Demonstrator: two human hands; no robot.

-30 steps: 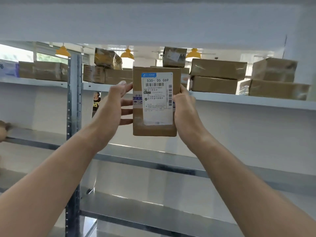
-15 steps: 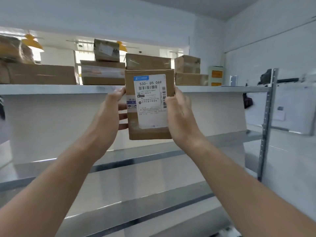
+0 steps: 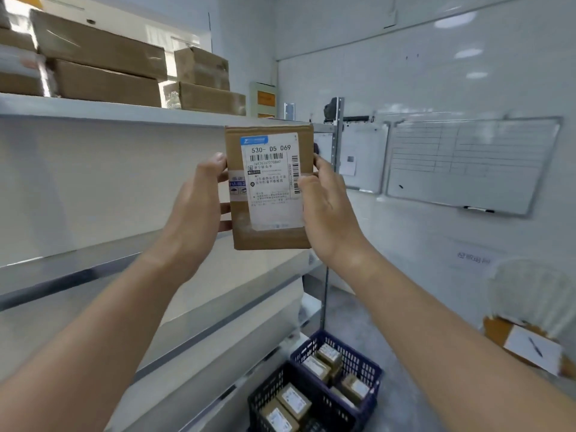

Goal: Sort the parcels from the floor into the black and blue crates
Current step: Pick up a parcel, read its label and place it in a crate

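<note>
I hold a brown cardboard parcel (image 3: 271, 235) upright at chest height, its white label reading 530-D5 069 facing me. My left hand (image 3: 196, 210) grips its left edge and my right hand (image 3: 327, 213) grips its right edge. Far below, on the floor beside the shelving, stand a blue crate (image 3: 367, 366) and, nearer me, a black crate (image 3: 258, 403). Each holds several small labelled parcels.
Grey metal shelving (image 3: 93, 263) runs along the left, with large cardboard boxes (image 3: 103, 60) on its top shelf. Whiteboards (image 3: 467, 163) hang on the right wall. A box with paper and a pen (image 3: 530, 350) sits at the lower right.
My view has swung right and down, bringing the two crates and the whiteboards into sight. Both hands keep the same hold on the parcel.
</note>
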